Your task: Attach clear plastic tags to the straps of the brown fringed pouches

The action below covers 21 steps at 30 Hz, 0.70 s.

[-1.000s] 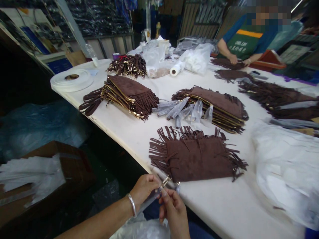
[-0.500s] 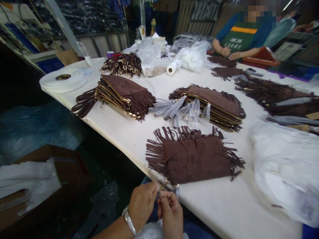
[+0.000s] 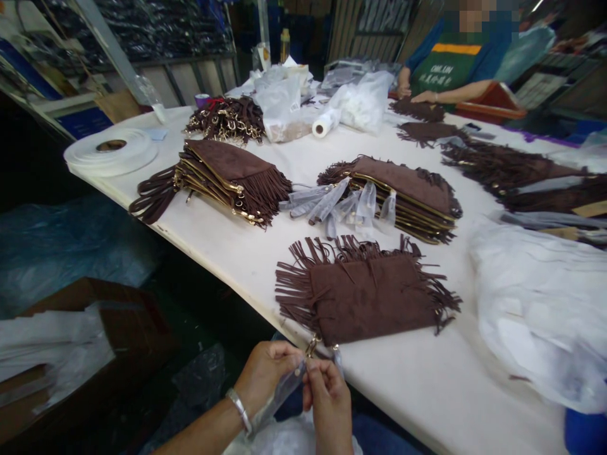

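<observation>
A brown fringed clutch bag (image 3: pixel 374 294) lies flat at the table's near edge, a gold clasp (image 3: pixel 312 346) hanging from its lower left corner. My left hand (image 3: pixel 269 373), with a silver bracelet on the wrist, pinches a clear plastic sleeve (image 3: pixel 284 388) that trails down past the palm. Close beside it, my right hand (image 3: pixel 328 395) has thumb and fingers closed at the lower end of the clasp; the fingertips partly hide what they grip. Another small metal fitting (image 3: pixel 335 347) with clear plastic hangs just right of the clasp.
Two stacks of fringed bags, left (image 3: pixel 227 177) and right (image 3: pixel 403 196), lie beyond. A white tape roll (image 3: pixel 123 155), a pile of straps (image 3: pixel 225 120) and a large white plastic bag (image 3: pixel 535 316) are on the table. A co-worker (image 3: pixel 446 69) handles brown pieces across it.
My left hand has turned and shifted slightly left, drawing more of the plastic sleeve into sight. The right hand stays by the clasp. The co-worker's hands have moved apart and lower.
</observation>
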### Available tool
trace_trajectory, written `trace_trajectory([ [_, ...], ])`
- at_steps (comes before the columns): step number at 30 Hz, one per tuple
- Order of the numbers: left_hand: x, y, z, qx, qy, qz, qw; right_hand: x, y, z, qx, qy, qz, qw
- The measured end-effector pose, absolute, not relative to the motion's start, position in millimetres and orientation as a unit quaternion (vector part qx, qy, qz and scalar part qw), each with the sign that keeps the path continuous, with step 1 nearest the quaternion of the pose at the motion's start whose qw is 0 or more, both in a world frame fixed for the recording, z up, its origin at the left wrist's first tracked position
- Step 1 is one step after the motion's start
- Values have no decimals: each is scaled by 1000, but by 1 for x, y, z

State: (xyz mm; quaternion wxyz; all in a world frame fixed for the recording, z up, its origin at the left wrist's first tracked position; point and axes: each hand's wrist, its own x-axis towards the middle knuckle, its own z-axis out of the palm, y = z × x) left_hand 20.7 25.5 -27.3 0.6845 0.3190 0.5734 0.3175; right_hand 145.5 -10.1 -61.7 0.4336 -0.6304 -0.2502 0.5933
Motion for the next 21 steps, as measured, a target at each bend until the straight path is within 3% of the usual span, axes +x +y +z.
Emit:
trace_trajectory([
  [13, 32, 24, -49, 271, 567, 365, 686, 145, -13, -55, -638, -296, 569, 426],
  [21, 20, 30, -52, 189, 530, 319, 762, 156, -13, -50, -615, -389, 563, 392],
])
